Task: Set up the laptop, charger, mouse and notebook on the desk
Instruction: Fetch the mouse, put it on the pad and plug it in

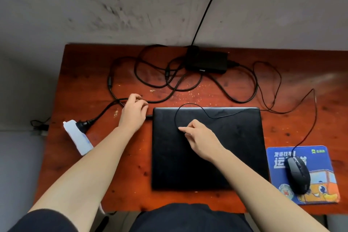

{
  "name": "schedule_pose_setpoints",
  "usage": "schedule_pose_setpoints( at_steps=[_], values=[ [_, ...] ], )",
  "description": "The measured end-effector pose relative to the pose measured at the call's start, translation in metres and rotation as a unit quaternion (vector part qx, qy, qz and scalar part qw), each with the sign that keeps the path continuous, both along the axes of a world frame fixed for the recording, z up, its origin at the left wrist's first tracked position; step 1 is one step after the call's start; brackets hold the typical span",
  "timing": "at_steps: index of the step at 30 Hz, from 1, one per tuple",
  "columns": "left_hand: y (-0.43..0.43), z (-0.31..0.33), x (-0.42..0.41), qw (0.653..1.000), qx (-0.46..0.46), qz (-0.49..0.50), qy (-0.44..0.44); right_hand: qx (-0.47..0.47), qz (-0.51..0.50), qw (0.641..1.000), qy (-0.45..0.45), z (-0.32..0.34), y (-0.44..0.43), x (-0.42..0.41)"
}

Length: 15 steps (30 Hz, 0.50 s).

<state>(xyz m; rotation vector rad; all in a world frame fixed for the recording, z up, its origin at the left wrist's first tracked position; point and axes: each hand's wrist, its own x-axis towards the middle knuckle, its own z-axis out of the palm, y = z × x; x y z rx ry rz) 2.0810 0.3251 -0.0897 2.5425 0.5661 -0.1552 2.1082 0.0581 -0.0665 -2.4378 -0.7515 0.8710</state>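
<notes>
Dark-clothed lap and both bare forearms fill the near edge of the desk [131, 184], reaching forward over it. Closed and flat, the laptop [207, 149] lies at the middle of the desk, its front edge close to the near edge, probably so the ports along its sides stay reachable while the leads are sorted.

At the near right corner the mouse [298, 175] sits on a blue mouse pad [320, 181], just beside the laptop. Its thin cable [312, 118] runs toward the far edge, then loops back across the lid.

The right hand [199, 141] rests on the lid with thumb and forefinger pinched narrow on that thin cable, apparently to lift it clear before the lid opens.

The left hand [133, 113] is at the laptop's far left corner, fingers curled nearly closed around the charger lead where a plug meets the laptop's side; whether it is fully seated I cannot tell.

A white power strip [77, 137] lies at the left edge with a plug in it. The charger brick [207, 61] sits at the far edge among loose coils. No notebook is visible.
</notes>
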Motion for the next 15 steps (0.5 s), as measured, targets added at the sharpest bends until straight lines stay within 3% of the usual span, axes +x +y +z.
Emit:
schedule_pose_setpoints(
  at_steps=[6,10,15],
  values=[
    [-0.002,0.010,0.004,0.995,0.054,-0.049,0.061,-0.021,0.056,0.998,0.024,0.005,0.009,-0.006],
    [-0.009,0.016,-0.018,0.997,-0.035,-0.005,0.075,-0.030,0.131,0.991,-0.022,0.007,0.030,-0.022],
    [-0.029,0.020,-0.045,0.999,-0.037,0.017,0.024,-0.006,-0.033,0.999,-0.004,0.000,0.006,-0.033]
  ],
)
